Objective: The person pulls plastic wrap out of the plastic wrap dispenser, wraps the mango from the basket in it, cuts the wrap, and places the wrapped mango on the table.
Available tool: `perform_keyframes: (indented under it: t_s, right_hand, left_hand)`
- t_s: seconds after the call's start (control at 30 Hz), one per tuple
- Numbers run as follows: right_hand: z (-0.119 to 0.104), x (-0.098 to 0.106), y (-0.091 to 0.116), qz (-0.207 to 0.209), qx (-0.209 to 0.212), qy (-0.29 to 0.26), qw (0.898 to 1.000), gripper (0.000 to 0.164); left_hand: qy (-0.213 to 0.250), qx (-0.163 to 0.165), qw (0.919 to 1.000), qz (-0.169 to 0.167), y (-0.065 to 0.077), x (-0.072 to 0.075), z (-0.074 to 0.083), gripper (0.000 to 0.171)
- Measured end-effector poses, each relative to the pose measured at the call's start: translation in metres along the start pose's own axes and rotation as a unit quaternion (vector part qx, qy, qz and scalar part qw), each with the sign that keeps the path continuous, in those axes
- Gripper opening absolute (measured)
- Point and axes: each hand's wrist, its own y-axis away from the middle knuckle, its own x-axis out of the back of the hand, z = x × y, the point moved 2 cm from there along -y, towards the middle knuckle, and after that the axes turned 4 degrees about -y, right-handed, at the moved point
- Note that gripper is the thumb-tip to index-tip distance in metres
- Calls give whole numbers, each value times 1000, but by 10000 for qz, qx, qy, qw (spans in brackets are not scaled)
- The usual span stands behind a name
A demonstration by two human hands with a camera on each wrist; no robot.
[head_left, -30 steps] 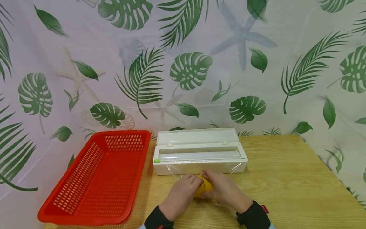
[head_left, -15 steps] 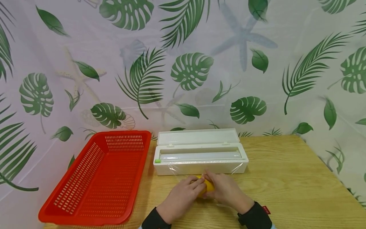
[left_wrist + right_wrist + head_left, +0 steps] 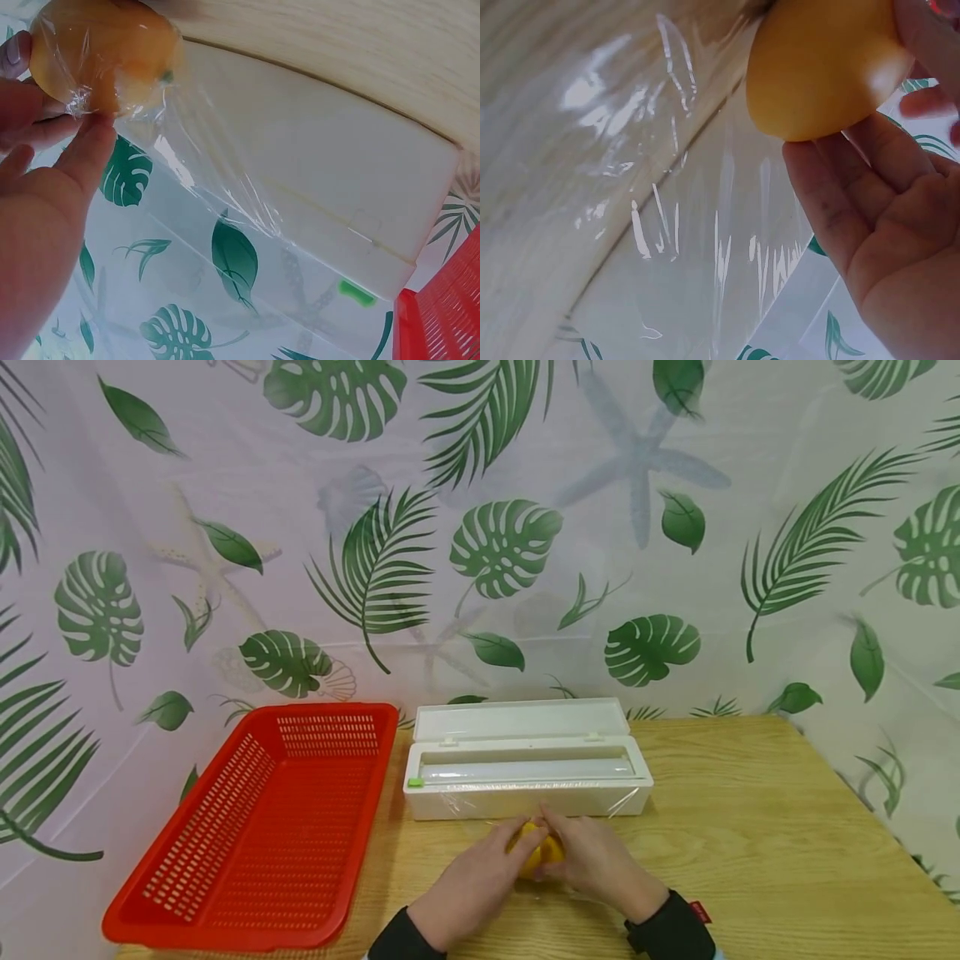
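A smooth yellow-orange fruit sits between both hands just in front of a white cling film dispenser. In the left wrist view, clear cling film covers the fruit and stretches from it to the dispenser; a small green spot shows on the skin. The left hand holds the fruit from the left, fingertips pressing film against it. On the other side, the right hand grips it with fingers under and thumb over, as the right wrist view shows. More wrinkled film spreads beside the fruit there.
The dispenser's lid stands raised, with a film roll inside and a green slider at its left end. A red plastic basket stands left on the wooden table. Behind hangs a leaf-patterned sheet.
The left hand's fingers have shifted up and over the fruit, and its wrist has moved slightly. The right hand keeps its grip nearly in place. Dispenser and basket stay put.
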Motion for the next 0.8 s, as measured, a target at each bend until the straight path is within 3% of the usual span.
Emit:
perform_keyframes:
  t_s: [0.13, 0.3, 0.5, 0.8]
  right_hand:
    - [1, 0, 0, 11, 12, -16, 10000, 80]
    - [2, -1, 0, -17, -26, -57, 10000, 80]
    - [3, -1, -1, -74, -142, -62, 9999, 80]
    - [4, -1, -1, -69, -82, -198, 9997, 81]
  left_hand:
    - [277, 170, 9995, 11, 1, 2, -2, 69]
    - [-276, -142, 9995, 74, 1, 1, -3, 57]
    - [-642, -238, 9976, 43, 1, 1, -4, 71]
    - [-340, -288, 9990, 52, 4, 0, -7, 81]
